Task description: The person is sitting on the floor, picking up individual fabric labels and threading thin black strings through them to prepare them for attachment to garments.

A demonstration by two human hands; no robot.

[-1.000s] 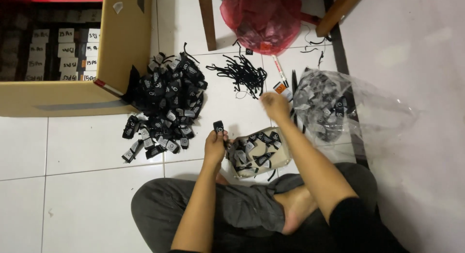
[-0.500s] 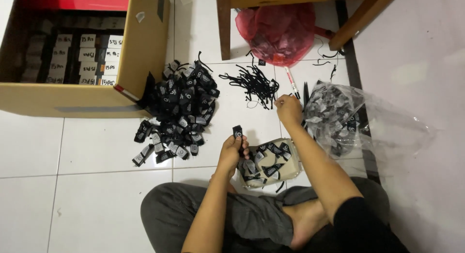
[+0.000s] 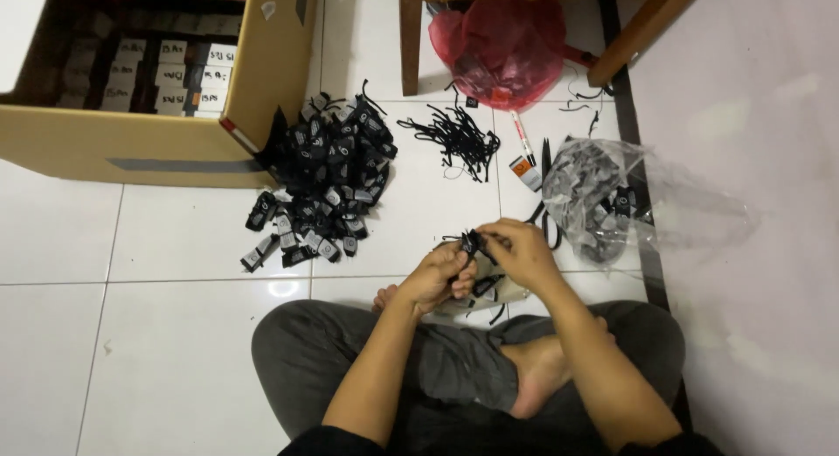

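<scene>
Tag in hand: small black tag [image 3: 473,243] with a thin black cord, pinched between both hands just above the crossed legs, over the white tile floor [image 3: 175,351].
Left hand [image 3: 440,277]: fingers curled shut around the tag's lower end, steadying it.
Right hand [image 3: 517,251]: fingertips pressed together on the cord at the tag's top.
Doing it well: best held close to the tag's hole, left hand kept steady, cord fed by the right in short pulls, work kept low over the lap so nothing drops.
Under the hands: one small pale bag [image 3: 489,294] of tags, mostly hidden.
Heaps: one pile of black tags [image 3: 328,181], too many to count; one loose bunch of black cords [image 3: 454,140], likewise uncounted.
Bags: one clear plastic bag [image 3: 603,198] of more tags at right; one red plastic bag [image 3: 507,45] by a wooden leg.
Box: one open cardboard box [image 3: 149,146], rows of labelled packs inside.
Small items: one marker pen [image 3: 521,137].
</scene>
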